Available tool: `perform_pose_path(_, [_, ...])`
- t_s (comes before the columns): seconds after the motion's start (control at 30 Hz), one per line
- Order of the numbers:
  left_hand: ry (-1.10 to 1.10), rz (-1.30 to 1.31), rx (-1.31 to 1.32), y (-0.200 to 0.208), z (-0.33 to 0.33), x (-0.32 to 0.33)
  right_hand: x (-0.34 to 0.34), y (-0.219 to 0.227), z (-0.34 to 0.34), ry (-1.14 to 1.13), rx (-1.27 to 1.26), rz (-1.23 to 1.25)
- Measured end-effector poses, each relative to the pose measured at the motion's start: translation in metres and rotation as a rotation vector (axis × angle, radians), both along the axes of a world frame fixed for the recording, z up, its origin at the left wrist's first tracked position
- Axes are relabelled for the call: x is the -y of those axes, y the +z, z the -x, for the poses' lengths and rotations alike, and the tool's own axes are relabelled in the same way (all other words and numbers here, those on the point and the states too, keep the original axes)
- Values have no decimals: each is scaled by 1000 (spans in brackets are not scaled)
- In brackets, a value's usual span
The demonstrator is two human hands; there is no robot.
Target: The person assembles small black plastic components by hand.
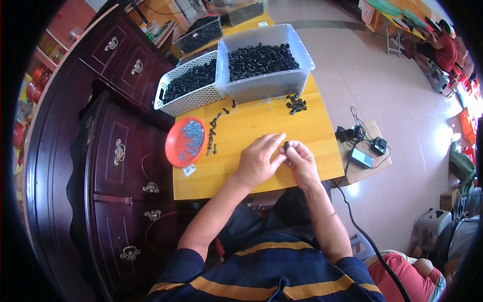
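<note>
Over the smooth yellow wooden table [241, 132], the right hand [304, 164] pinches a small rounded black piece [287, 145]. The left hand [259, 160], loosely spread, is beside it.

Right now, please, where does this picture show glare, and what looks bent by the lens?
Head view: glare spots the floor right of the yellow table; the dark cabinet bows along the left rim; the corners are black; the black piece in the right hand looks too small for detail.
</note>
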State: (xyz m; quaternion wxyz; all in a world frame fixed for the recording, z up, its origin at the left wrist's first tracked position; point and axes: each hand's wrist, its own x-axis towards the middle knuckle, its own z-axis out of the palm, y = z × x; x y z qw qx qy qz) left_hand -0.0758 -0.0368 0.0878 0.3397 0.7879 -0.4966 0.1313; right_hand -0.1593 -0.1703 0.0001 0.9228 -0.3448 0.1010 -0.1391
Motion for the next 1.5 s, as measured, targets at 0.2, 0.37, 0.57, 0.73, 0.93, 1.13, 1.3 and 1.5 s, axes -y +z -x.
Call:
perform_pose_path(0.2, [1,-37,38,-7,-3,-5,-8,0,-5,107,53,-67])
perform_pose_path(0.37, [-33,-32,35,-8,-7,-10,-9,-5,-5,127,21,-72])
perform_pose_path(0.57, [-43,18,-8,-15,-7,-12,-12,-11,-4,134,-14,-47])
perform_pose_path(0.73, [-20,-29,-70,-19,-11,-25,-10,-5,-10,134,-152,168])
perform_pose_path(0.93, [88,-106,-730,-41,-21,-64,34,18,-42,-80,-342,1129])
perform_pose_path(1.13, [119,-172,-947,-49,-37,-117,79,-2,-83,-477,-272,1686])
perform_pose_path(1.3, [121,-492,-691,-16,-77,-146,77,-3,-90,-427,-397,1775])
perform_pose_path(1.5, [458,-93,-297,64,-195,-141,78,-6,-90,-433,-388,1805])
